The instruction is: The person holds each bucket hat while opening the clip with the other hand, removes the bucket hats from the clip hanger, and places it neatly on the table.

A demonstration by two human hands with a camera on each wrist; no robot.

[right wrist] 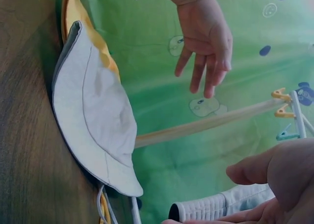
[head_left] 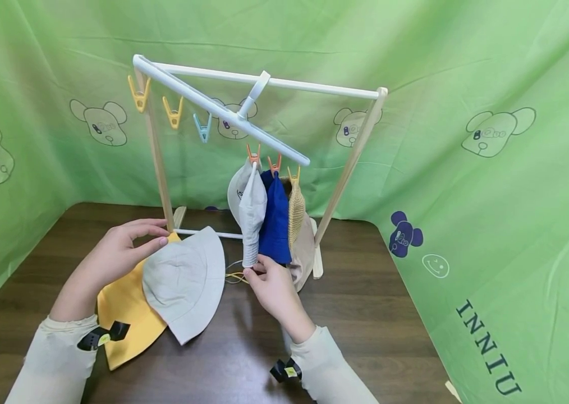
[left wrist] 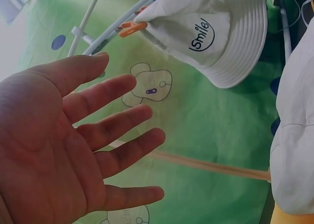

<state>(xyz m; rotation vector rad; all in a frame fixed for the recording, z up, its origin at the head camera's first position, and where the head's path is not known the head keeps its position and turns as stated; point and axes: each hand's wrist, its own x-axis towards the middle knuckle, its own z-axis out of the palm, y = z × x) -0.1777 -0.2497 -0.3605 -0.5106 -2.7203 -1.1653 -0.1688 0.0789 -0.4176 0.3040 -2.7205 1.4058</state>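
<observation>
Left grip (head_left: 122,250) spreads empty; right grip (head_left: 275,287) gapes at a white hat (head_left: 252,210), brown tabletop (head_left: 375,314) below, green cloth (head_left: 431,62) behind.

a green fabric curtain (head_left: 416,157) backs the far edge of the brown wooden table (head_left: 370,325). dark printed letters (head_left: 484,344) stand past its right edge.

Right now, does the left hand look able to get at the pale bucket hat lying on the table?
Probably yes: the left hand is empty, its fingers spread beside the crown, and nothing seems to lie on the pale bucket hat, which overlaps the yellow hat.
</observation>
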